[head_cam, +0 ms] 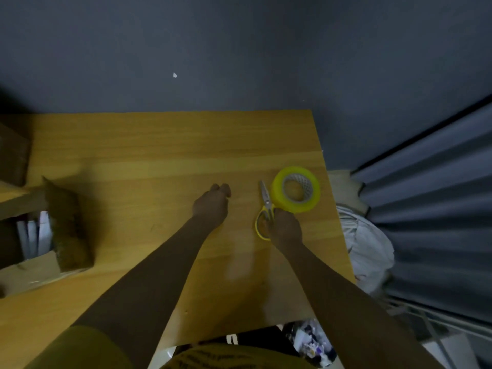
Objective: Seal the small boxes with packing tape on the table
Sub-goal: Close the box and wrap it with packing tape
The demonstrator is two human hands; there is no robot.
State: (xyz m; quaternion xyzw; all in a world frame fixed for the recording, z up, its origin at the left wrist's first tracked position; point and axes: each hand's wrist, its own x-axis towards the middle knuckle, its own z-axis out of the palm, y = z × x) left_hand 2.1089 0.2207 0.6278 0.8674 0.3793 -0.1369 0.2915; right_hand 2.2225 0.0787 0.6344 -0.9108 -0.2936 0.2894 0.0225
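**Hands at the tape roll, boxes off to the side**

Landmark: the yellow tape roll (296, 189), lying flat on its side on the wooden surface (159, 155), close to that surface's right edge.

Scissors (266, 209), yellow handles and grey blades, lie just left of the roll, touching or nearly touching it; blades point away from the person.

Right hand (285, 227) sits just below the roll, on the scissor handles. Its grip is closed around the handles, fingers curled over the loops; one yellow loop shows to the left of the hand.

Left hand (213, 203) lies left of the roll, beyond the scissors, apart from them. Fingers curled loosely with knuckles forward; the grip holds nothing that shows.

Brown cardboard box (68, 225) stands well left of the roll, near the surface's left side, one flap corner sticking up. A second brown box (13, 155) sits farther left and farther back, cut off by the frame edge. Whether either is taped cannot be told; that corner is dark and blurred.

Right of the roll, past the surface's edge, a crumpled white cloth (370, 249)
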